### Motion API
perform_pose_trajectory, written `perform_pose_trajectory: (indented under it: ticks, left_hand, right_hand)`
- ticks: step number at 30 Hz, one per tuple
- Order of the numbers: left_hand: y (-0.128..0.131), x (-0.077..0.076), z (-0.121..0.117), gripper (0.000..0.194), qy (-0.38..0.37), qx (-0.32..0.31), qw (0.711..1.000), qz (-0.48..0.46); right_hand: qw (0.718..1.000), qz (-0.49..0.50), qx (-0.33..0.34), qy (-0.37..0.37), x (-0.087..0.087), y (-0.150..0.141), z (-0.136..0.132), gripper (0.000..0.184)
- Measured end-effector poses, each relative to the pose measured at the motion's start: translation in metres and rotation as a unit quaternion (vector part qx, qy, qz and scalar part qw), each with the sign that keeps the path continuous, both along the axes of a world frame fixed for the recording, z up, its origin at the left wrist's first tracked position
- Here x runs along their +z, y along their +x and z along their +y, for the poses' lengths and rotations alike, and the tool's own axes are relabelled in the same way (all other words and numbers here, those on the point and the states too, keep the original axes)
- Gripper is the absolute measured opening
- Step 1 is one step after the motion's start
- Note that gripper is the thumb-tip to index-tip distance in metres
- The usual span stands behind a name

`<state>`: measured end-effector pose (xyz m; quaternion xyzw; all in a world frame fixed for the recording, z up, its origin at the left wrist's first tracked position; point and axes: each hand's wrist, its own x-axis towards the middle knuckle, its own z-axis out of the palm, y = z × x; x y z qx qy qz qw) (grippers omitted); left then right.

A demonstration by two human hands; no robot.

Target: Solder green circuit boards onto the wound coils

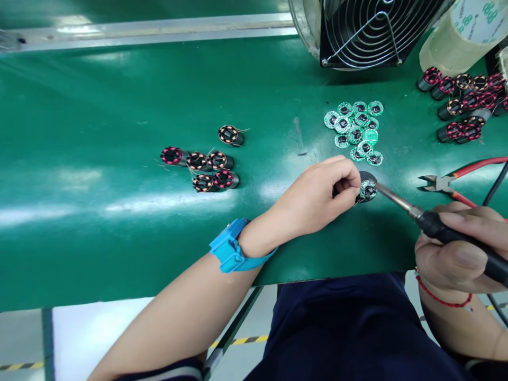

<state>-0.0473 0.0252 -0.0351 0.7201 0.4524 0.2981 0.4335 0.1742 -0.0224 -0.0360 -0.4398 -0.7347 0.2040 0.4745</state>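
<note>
My right hand (460, 248) grips a soldering iron (448, 230) by its black handle, and the metal tip reaches the right edge of a small round circuit board (368, 189). That board lies on a round black piece (367, 177). At the board's left edge, my left hand (317, 196) has thumb and forefinger pinched together. Thin wire ends show under these fingertips, but what is between them is too small to make out. Just beyond lies a cluster of round green circuit boards (356, 135).
Cutting pliers (440, 183) with red handles lie right of the board. Several wound motor coils (224, 180) stand on the left, more coils (452, 108) on the right. A fan (369, 32) and a large tape roll (448, 47) stand at the back of the green table (119, 238).
</note>
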Motion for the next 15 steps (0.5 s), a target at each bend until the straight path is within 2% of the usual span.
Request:
perform_pose_trajectory:
  ticks: [3,5,7,10,12,15]
  left_hand:
    - [0.000,-0.001,0.001,0.016,0.004,-0.003,1.000,-0.003]
    - [0.000,-0.001,0.001,0.015,0.004,-0.005,1.000,-0.006]
    - [-0.001,-0.001,0.001,0.015,0.001,-0.007,1.000,-0.008]
    - [-0.001,0.000,0.000,0.016,-0.004,-0.007,1.000,-0.004]
    - [-0.001,0.000,0.000,0.016,-0.004,-0.007,1.000,-0.003]
    - [0.000,0.000,0.000,0.016,0.000,-0.009,1.000,-0.006]
  right_hand:
    - [0.994,-0.043,-0.047,0.087,0.001,-0.009,0.008,0.038]
    - [0.990,-0.070,-0.070,0.104,-0.001,-0.015,0.013,0.042]
    - [0.989,-0.097,-0.063,0.089,-0.002,-0.019,0.016,0.049]
    - [0.994,-0.104,-0.018,0.022,0.002,-0.022,0.019,0.055]
    - [0.995,-0.101,0.014,-0.019,0.007,-0.025,0.021,0.052]
    - [0.986,-0.148,0.058,-0.052,0.010,-0.028,0.026,0.045]
